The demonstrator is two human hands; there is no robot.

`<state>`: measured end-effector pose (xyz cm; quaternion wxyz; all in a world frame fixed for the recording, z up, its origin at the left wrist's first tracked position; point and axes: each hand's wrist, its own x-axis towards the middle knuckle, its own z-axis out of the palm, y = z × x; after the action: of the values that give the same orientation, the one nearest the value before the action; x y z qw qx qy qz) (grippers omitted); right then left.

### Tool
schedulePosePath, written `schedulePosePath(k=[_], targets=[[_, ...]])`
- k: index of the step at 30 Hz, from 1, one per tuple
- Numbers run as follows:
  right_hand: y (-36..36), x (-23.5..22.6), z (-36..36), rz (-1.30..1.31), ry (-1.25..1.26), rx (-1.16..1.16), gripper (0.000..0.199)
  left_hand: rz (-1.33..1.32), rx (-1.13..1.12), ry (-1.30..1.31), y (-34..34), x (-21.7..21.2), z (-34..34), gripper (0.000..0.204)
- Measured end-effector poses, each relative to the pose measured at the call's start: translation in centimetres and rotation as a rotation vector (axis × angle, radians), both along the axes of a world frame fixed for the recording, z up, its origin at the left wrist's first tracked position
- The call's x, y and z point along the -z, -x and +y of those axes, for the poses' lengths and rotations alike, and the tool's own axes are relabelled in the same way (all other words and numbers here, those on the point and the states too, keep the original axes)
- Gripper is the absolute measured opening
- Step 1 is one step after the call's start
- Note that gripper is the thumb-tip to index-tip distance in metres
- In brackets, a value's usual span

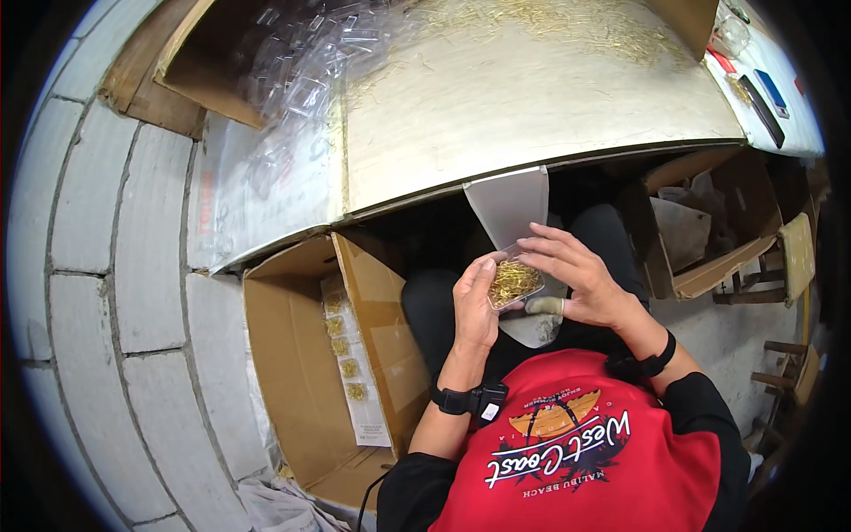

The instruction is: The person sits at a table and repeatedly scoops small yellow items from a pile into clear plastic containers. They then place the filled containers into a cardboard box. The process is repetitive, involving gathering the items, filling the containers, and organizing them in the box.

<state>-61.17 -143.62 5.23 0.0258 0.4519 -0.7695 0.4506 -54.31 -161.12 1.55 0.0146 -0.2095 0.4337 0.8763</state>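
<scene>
My left hand (477,303) grips a small clear plastic box (515,306) above my lap, its thumb along one side. Thin gold-coloured pins (514,282) fill the box; their exact kind is too small to tell. Over the box's right side, my right hand (581,277) has its fingers stretched out and apart. A pale cover (544,306) wraps the right thumb, which is near the box's lower right corner. Just beyond the hands, a white tapered chute or flap (510,206) hangs from the table's edge.
Loose gold pins (550,19) lie scattered across the pale tabletop (532,102). Empty clear boxes (310,66) are heaped at the far left. An open carton (292,381) at left holds several filled boxes (349,366). Another carton (709,222) stands at right, near wooden stools (784,372).
</scene>
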Motion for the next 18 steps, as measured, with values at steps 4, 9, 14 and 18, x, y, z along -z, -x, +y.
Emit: schedulePosePath(k=[4,9,14,18], targets=[[-0.5,1.1,-0.9,-0.107,0.006,0.006,0.06,0.017,-0.012,0.012,0.1,0.6,0.7,0.027],[-0.6,1.3,-1.9,-0.206,-0.065,0.082,0.058,-0.032,0.077,0.03,0.0,-0.3,0.8,0.028],[0.1,0.9,-1.2,-0.385,0.127,0.069,0.05,-0.04,0.028,0.0,0.1,-0.6,-0.2,0.03],[0.8,0.2,0.2,-0.139,0.131,0.104,0.036,-0.055,-0.015,0.035,-0.2,0.0,-1.0,0.027]])
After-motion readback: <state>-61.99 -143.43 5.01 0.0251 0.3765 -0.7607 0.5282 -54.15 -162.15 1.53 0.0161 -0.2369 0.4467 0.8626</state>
